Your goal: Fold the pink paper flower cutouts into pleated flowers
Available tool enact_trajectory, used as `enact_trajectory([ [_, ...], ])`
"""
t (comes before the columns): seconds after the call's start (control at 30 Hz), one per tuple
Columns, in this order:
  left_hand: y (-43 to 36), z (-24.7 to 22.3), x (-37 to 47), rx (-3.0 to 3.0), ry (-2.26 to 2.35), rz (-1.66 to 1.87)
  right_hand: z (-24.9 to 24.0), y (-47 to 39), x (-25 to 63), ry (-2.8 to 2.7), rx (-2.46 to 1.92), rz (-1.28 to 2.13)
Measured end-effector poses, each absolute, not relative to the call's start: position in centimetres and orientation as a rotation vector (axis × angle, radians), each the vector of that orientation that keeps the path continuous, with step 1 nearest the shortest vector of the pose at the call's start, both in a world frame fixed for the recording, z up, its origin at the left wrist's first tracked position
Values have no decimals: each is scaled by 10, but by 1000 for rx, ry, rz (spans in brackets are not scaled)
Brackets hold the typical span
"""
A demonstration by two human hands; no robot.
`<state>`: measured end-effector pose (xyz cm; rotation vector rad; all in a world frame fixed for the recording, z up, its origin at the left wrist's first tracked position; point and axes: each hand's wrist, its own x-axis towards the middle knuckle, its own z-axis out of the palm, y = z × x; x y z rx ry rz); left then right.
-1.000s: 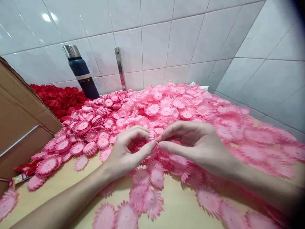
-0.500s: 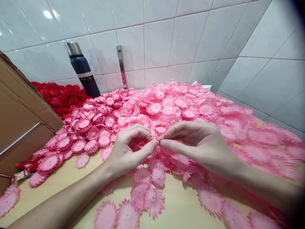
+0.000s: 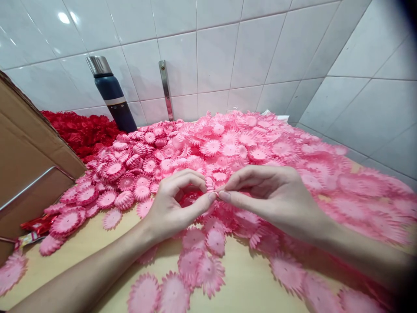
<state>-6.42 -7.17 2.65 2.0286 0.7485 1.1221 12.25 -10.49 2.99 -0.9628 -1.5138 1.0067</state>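
A small pink petal piece (image 3: 210, 184) sits between the fingertips of both hands, above the middle of the surface (image 3: 243, 271), partly hidden by the fingers. The left hand (image 3: 182, 202) has its grip closed on it, thumb against index finger; the right hand (image 3: 270, 191) pinches its near edge, thumb and fingertip together, almost touching the left thumb. Around and behind the hands spreads a heap of pink scalloped discs (image 3: 230, 150), some lying singly nearer the person. At the back left, a dark blue bottle (image 3: 115, 98) with a metal cap stands between the pink heap and a red pile (image 3: 86, 134). A cardboard box (image 3: 32, 130) edges the left side, a red wrapper (image 3: 37, 224) beside it. White wall tiles (image 3: 215, 56) rise behind.
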Motion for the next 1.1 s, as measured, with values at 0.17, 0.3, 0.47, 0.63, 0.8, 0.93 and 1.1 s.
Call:
enact_trajectory([
  [0.17, -72, 26, -64, 2032, 731, 1130, 30, -105, 123, -1505, -945, 1028],
  [0.3, -72, 26, -65, 2048, 735, 1119, 30, -106, 123, -1502, -964, 1034],
  [0.47, -71, 25, -66, 2049, 731, 1117, 30, -107, 123, -1499, -967, 1031],
  [0.63, -70, 24, -66, 2067, 705, 1134, 30, -105, 123, -1510, -956, 1028],
  [0.8, -70, 24, -66, 2074, 685, 1140, 31, -105, 123, -1493, -964, 1040],
  [0.93, -70, 23, -66, 2075, 665, 1153, 31, -105, 123, -1475, -951, 1070],
  [1.1, -70, 24, -65, 2081, 655, 1155, 31, -106, 123, -1464, -939, 1087],
])
